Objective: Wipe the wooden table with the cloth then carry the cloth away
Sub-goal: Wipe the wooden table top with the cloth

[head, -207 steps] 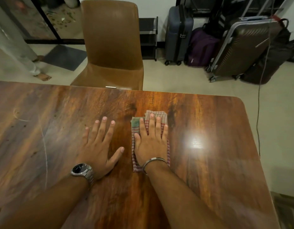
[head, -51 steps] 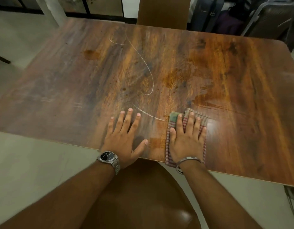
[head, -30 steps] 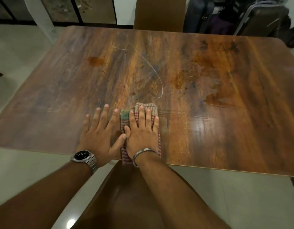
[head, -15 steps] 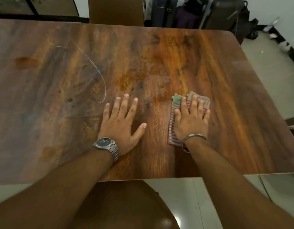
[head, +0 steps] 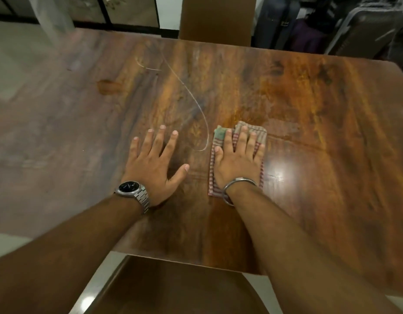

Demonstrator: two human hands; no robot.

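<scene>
1. Pressing flat, right hand [head: 238, 165], fingers straight, pins folded cloth [head: 236, 155] near the table [head: 331, 132] centre.
2. Left hand [head: 154, 163] spread, bracing on bare wood.
3. Risk: uneven pressure could bunch the cloth, leaving streaks.

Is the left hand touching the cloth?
Apart. Head view: bare table shows between the left hand thumb and the cloth edge.
</scene>
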